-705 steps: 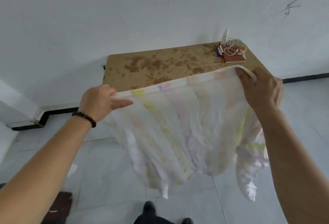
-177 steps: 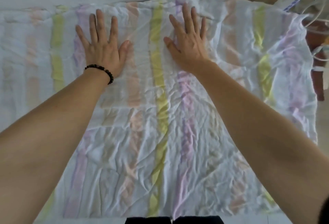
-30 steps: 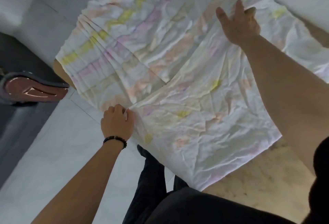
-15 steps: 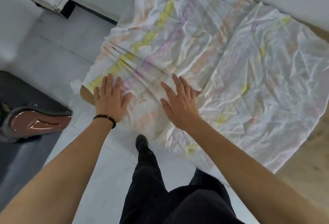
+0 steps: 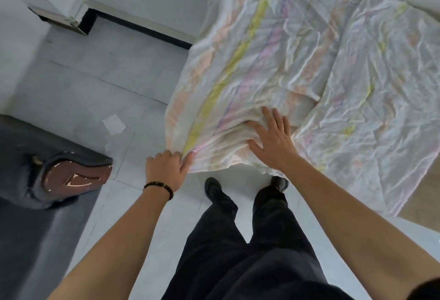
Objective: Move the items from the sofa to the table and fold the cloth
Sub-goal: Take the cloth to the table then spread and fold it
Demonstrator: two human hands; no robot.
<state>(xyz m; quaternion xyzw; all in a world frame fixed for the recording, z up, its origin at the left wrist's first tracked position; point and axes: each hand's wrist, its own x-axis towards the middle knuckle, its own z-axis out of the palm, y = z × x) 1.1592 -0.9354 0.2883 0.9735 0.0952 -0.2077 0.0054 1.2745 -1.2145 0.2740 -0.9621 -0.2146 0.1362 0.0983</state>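
Note:
A white cloth (image 5: pixel 281 45) with pastel yellow, pink and orange stripes lies spread over the table, its right part folded over onto the rest. A bare strip of the wooden table (image 5: pixel 421 214) shows at the lower right. My left hand (image 5: pixel 166 168), with a bead bracelet on the wrist, grips the cloth's hanging near-left corner between thumb and curled fingers. Flat on the cloth near the table's front edge lies my right hand (image 5: pixel 271 137), fingers spread and pressing the bunched fabric down.
A dark sofa (image 5: pixel 21 240) with a brown glossy armrest (image 5: pixel 76 176) stands at the lower left. Grey floor tiles carry a scrap of paper (image 5: pixel 113 123). My dark trousers and shoes (image 5: pixel 214 187) are below the table's edge. A white wall runs behind.
My left hand has slid off the cloth's top and now grips its hanging corner. My right hand stays flat on the cloth, slightly further right. The view has tilted more toward the floor.

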